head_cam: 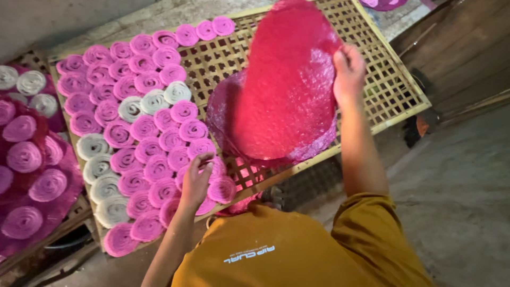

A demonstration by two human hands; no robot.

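**Red sheet lifted over a tray of pink coils**

A big woven rack (396,87) of yellow strips lies flat and fills most of the view. Its left half is packed with round coils (143,127), most pink and some white, set close in rows. A second rack (32,159) with more coils sits just left of it.

On the right half of the big rack lies a pile of thin round sheets (223,119), dark pink. One red sheet (287,90) is tilted up off the pile, with its lower edge still near it.

The right hand (348,72) has its grip pinched on the right edge of the red sheet, holding it up. The left hand (195,180) rests on the pink coils near the front edge of the rack, with fingers curled on one coil; I cannot tell if it grasps it.
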